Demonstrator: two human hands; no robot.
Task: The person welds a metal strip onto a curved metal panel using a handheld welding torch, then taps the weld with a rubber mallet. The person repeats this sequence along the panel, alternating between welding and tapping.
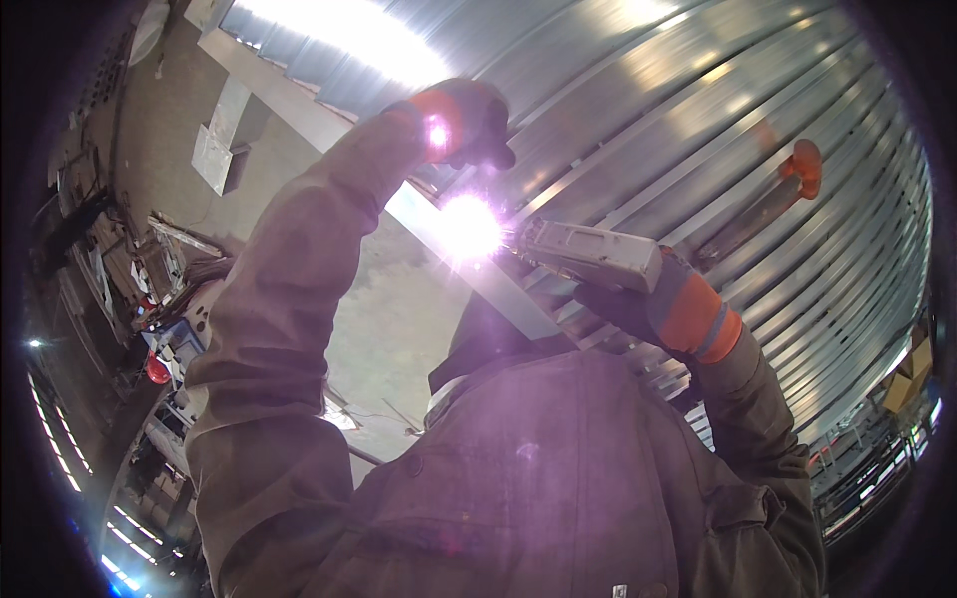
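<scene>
My right hand (658, 304), in a dark glove with an orange back, grips a pale, boxy hand-held welding tool (588, 254). At the tool's tip a blinding white-violet arc (469, 229) burns on a narrow metal strip (523, 304) along the edge of the ribbed metal panel (678, 130). Just above the arc is my left hand (474, 120), gloved the same way, its fingers curled down by the panel's edge. Glare and the glove hide what those fingers hold, if anything. The weld spot itself is lost in the light.
A mallet-like tool with an orange head (805, 169) lies on the ribbed panel at the right. Below the panel is a grey floor (389, 339) with a bent metal piece (221, 140) at the upper left. Scrap and a red round object (158, 368) clutter the left.
</scene>
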